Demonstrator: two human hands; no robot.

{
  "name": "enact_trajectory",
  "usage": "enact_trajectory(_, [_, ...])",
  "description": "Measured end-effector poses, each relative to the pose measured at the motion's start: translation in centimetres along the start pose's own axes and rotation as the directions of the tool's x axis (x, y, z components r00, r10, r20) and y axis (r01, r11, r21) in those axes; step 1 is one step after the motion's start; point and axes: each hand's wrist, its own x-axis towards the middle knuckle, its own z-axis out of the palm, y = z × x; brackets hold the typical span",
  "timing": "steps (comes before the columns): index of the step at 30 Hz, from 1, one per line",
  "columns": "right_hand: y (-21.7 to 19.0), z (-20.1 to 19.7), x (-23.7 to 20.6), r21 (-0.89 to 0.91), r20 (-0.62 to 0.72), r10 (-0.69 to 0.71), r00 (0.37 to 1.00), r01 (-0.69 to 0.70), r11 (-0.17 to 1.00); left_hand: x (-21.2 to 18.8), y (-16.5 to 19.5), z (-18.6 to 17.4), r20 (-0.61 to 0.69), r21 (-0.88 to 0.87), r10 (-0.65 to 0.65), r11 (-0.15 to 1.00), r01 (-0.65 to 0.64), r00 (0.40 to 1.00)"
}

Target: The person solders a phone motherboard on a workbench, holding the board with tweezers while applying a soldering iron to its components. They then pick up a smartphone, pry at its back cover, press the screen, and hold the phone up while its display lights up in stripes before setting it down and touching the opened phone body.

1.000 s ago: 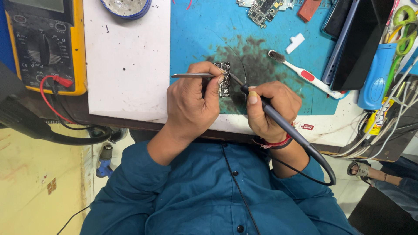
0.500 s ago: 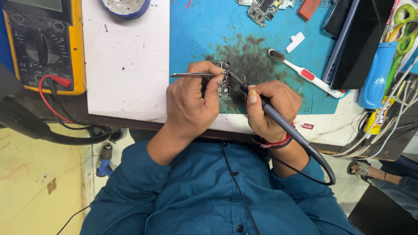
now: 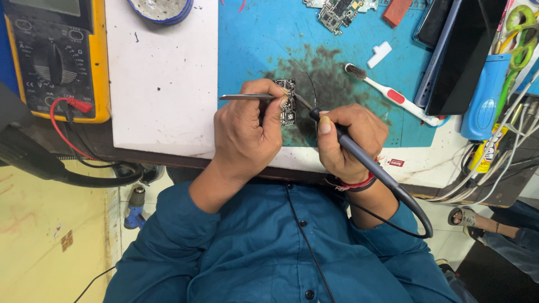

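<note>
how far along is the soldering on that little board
Done: the small circuit board lies on the blue mat, and tools are out. In hand: the left hand holds tweezers at the board, and the right hand puts the soldering iron tip to it. Left: joints are too small to judge; the brush lies unused beside it.

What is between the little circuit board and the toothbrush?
In the head view, only the dark-stained blue mat lies between the small circuit board and the toothbrush.

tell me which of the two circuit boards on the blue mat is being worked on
The small dark board between the hands, touched by the soldering iron tip. The other board lies untouched at the mat's top edge.
</note>
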Motion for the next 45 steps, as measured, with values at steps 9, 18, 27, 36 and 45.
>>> enact_trajectory(9, [0.14, 0.0, -0.04, 0.006, -0.002, -0.015, 1.0, 0.015, 1.0, 0.05, 0.08, 0.04, -0.002, 0.006, -0.008, 1.0, 0.008, 1.0])
enact_trajectory(18, [0.18, -0.09, -0.1, 0.007, -0.01, -0.009, 1.0, 0.009, 1.0, 0.28, 0.49, -0.12, -0.018, -0.085, -0.076, 0.994, 0.075, 0.997])
enact_trajectory(27, [0.02, 0.07, -0.03, 0.018, -0.01, 0.0, 1.0, 0.0, 1.0, 0.42, 0.49, -0.2, -0.002, -0.012, -0.046, 0.999, 0.046, 0.999])
enact_trajectory(36, [-0.05, -0.06, 0.03, 0.017, -0.003, -0.002, 1.0, 0.002, 1.0, 0.43, 0.47, -0.15, -0.003, -0.018, -0.039, 0.999, 0.039, 0.999])
enact_trajectory(45, [-0.09, 0.04, 0.12, 0.016, -0.007, -0.002, 1.0, 0.002, 1.0, 0.43, 0.55, -0.05, -0.009, -0.05, -0.053, 0.997, 0.053, 0.999])
